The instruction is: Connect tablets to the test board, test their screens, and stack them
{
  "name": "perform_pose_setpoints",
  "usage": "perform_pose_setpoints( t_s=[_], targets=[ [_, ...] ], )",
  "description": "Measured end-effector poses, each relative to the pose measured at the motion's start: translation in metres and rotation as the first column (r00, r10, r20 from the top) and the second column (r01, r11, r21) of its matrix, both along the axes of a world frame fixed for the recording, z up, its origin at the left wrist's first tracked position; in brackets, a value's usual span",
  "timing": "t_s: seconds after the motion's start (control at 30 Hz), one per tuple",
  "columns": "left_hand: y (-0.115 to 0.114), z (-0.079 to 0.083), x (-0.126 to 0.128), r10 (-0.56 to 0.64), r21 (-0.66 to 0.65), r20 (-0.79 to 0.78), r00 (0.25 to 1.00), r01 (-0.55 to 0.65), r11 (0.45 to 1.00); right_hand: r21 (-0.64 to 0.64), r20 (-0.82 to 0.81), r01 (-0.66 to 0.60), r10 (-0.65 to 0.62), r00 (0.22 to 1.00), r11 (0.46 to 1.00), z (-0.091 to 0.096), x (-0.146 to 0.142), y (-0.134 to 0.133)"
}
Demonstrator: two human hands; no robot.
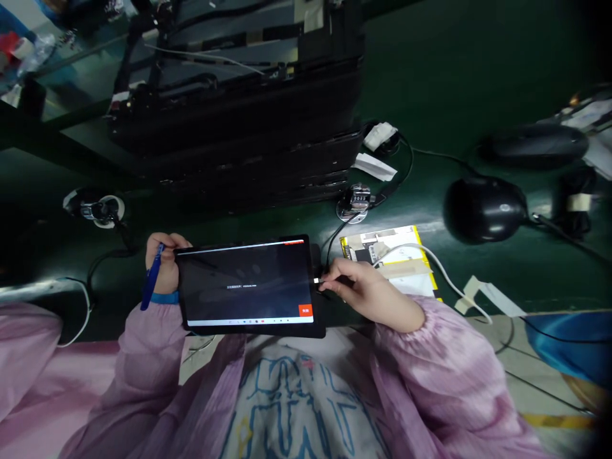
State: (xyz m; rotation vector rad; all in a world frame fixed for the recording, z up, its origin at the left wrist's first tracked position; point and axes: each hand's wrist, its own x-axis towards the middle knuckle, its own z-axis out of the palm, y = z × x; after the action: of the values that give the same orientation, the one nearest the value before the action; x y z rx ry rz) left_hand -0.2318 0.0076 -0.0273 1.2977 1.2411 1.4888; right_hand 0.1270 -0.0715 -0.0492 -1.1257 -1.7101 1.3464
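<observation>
A tablet (246,287) with a lit dark screen, a line of text and a red box in its lower right corner is held nearly level in front of my body. My left hand (165,261) is closed on its left edge, and a slim blue tool (153,277) sticks out from between the fingers. My right hand (361,290) pinches a small cable plug (317,280) at the tablet's right edge; I cannot tell whether it is fully seated. A white cable (437,264) curves behind the right hand, over a yellow-edged sheet (401,239) on the green bench.
A counter-like device (357,199) on a round base stands behind the right hand, and a similar stand (95,209) is at left. Stacked black trays (239,134) fill the back. Two dark rounded devices, a black one (488,209) in front, lie at right with cables.
</observation>
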Motion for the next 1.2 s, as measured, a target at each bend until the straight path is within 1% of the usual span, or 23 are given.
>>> perform_pose_setpoints(
  t_s=[0.23,0.33,0.47,0.57,0.67,0.77,0.87,0.93,1.0,1.2],
  targets=[
    [0.001,-0.004,-0.005,-0.046,0.040,0.044,0.998,0.045,0.998,-0.091,0.011,-0.047,0.049,0.999,0.995,-0.001,0.000,0.003],
    [0.001,-0.004,-0.006,-0.059,0.033,0.018,0.998,0.058,0.998,-0.058,0.039,-0.043,0.046,0.998,0.997,0.001,-0.002,0.002],
    [0.000,-0.003,-0.006,-0.052,0.030,-0.029,0.998,0.053,0.998,-0.012,0.148,-0.047,0.048,0.988,0.999,0.006,-0.004,0.002],
    [0.000,-0.003,-0.004,-0.035,0.039,-0.043,0.998,0.036,0.999,0.049,0.252,-0.029,0.016,0.968,0.998,0.009,-0.005,0.001],
    [0.000,-0.003,-0.002,-0.034,0.039,-0.044,0.998,0.036,0.999,0.097,0.353,-0.027,-0.009,0.936,0.995,0.014,-0.007,-0.002],
    [0.000,-0.002,-0.001,-0.044,0.049,-0.053,0.998,0.047,0.998,0.097,0.448,-0.031,-0.016,0.894,0.995,0.023,-0.010,-0.005],
    [0.000,-0.003,-0.002,-0.072,0.050,-0.026,0.997,0.073,0.996,0.109,0.525,-0.031,-0.031,0.851,0.994,0.029,-0.012,-0.006],
    [0.000,-0.004,-0.003,-0.075,0.045,-0.010,0.997,0.075,0.996,0.096,0.516,-0.040,-0.015,0.857,0.995,0.029,-0.013,-0.005],
    [-0.001,-0.005,-0.004,-0.067,0.043,0.001,0.998,0.067,0.997,0.080,0.477,-0.056,0.011,0.879,0.995,0.027,-0.013,-0.003],
    [-0.003,-0.010,-0.005,-0.069,0.018,0.010,0.998,0.069,0.997,0.101,0.411,-0.062,0.015,0.912,0.993,0.022,-0.011,0.000]
  ],
)
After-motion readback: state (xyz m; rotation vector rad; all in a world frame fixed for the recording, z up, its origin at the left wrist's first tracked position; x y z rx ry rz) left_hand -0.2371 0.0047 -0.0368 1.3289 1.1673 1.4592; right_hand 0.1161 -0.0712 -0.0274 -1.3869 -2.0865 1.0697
